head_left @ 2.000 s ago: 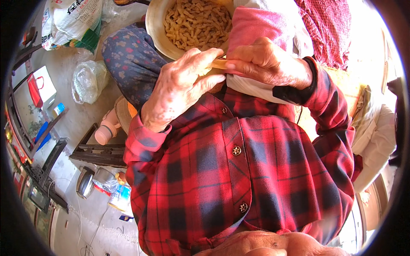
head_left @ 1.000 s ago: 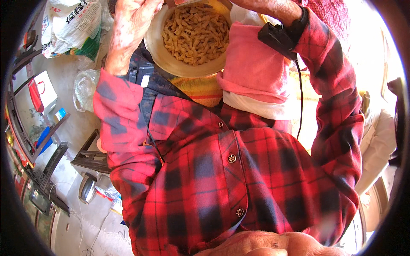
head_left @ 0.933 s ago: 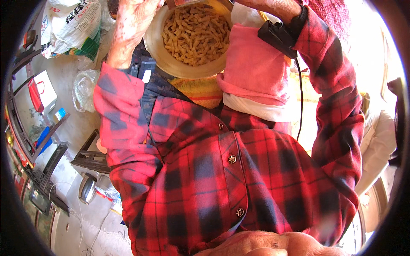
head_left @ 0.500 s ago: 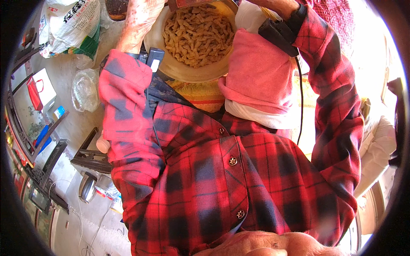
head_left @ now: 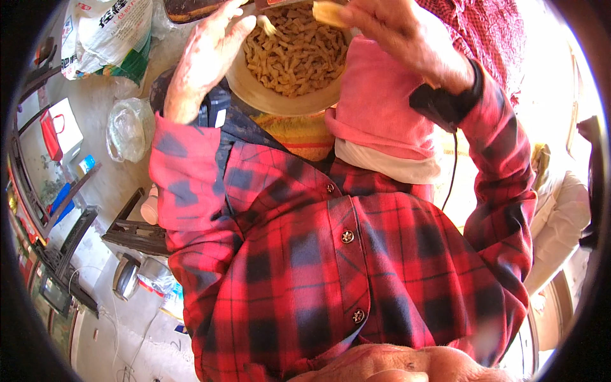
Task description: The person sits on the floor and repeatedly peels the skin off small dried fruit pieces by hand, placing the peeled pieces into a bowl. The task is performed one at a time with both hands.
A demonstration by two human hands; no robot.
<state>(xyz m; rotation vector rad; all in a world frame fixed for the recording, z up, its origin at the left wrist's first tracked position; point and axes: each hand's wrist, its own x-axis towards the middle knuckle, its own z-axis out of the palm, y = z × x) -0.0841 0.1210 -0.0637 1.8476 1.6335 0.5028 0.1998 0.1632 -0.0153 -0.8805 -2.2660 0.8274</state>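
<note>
My left hand (head_left: 207, 60) is over the left rim of a wide pale bowl (head_left: 280, 102), fingers curved and apart. A small pale blurred piece (head_left: 267, 25) is just beside its thumb, apparently loose. The bowl is full of light-brown short pieces (head_left: 286, 60). My right hand (head_left: 407, 44) is above the bowl's right side, closed on a flat yellow strip (head_left: 328, 14). Below that hand lies a pink cloth (head_left: 382, 108) over a white one (head_left: 382, 162). A dark object (head_left: 188, 7) and part of a box-like item (head_left: 280, 3) lie at the top edge.
On the left are a white woven sack (head_left: 105, 38), a clear plastic bag (head_left: 130, 130), a dark wooden stool (head_left: 127, 229) and a kettle (head_left: 126, 277). A striped cloth (head_left: 293, 134) lies below the bowl; a dark-red patterned fabric (head_left: 484, 32) is at top right.
Both hands have come back down into view from the top edge. The yellow strip now shows in my right hand, and the pale piece has appeared by my left thumb.
</note>
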